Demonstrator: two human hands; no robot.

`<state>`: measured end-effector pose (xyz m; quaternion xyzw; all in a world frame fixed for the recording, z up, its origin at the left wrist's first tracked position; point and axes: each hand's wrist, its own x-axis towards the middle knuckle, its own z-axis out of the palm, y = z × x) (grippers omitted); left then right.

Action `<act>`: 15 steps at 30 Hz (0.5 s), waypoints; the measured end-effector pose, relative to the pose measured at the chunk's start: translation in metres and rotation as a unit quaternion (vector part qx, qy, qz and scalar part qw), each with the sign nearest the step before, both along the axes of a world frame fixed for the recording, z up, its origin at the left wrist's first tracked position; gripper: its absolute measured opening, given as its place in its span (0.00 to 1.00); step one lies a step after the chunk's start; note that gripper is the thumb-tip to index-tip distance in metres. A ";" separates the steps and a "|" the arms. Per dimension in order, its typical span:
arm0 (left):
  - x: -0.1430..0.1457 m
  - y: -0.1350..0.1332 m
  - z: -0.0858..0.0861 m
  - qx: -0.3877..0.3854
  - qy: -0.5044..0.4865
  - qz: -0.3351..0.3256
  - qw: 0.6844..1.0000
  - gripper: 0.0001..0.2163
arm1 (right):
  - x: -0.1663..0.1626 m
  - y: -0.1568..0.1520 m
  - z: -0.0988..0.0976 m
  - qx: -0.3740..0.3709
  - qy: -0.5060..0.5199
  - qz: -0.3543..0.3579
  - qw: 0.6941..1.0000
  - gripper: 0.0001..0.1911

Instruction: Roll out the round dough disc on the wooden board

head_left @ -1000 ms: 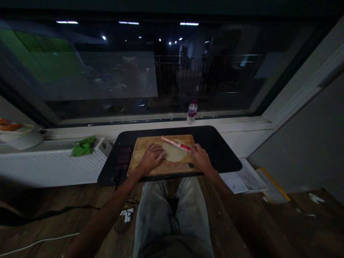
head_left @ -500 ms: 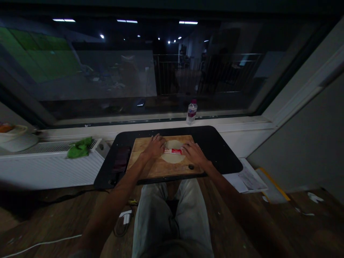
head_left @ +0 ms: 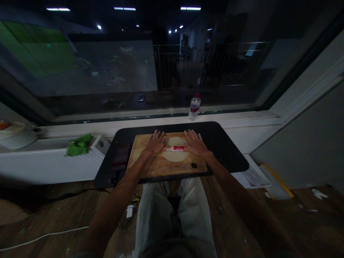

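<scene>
A wooden cutting board (head_left: 161, 167) lies on a black tabletop (head_left: 223, 150) in front of me. On the board is a flat pale round of dough (head_left: 174, 156). Across it lies a thin rolling pin (head_left: 176, 148) wrapped in a red and white label. My left hand (head_left: 155, 142) presses flat on the pin's left end, fingers stretched out. My right hand (head_left: 195, 143) lies flat on its right end, fingers spread too.
A plastic water bottle (head_left: 194, 106) stands on the window sill behind the table. A green cloth (head_left: 79, 144) rests on the white radiator at the left, and a bowl (head_left: 13, 136) sits further left. Papers (head_left: 252, 176) and cables lie on the wooden floor.
The pin lay slanted at the board's far right with my left hand on the dough. Both hands took its ends, and the pin has rolled forward across the dough, fingers opening flat.
</scene>
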<state>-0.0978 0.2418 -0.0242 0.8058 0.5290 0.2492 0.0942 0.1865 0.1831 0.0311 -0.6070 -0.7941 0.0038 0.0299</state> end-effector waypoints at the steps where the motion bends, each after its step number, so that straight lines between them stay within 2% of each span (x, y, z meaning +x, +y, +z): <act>1: 0.000 -0.003 -0.001 -0.010 0.001 -0.002 1.000 0.27 | -0.001 0.000 -0.003 -0.001 0.006 -0.015 1.000 0.40; 6: -0.001 -0.027 0.002 0.001 0.055 0.004 0.998 0.28 | -0.008 -0.012 -0.015 0.030 0.030 -0.078 0.996 0.39; 15: -0.003 -0.068 0.017 0.019 0.110 0.006 0.994 0.28 | -0.023 -0.060 -0.021 0.121 0.035 -0.079 0.989 0.35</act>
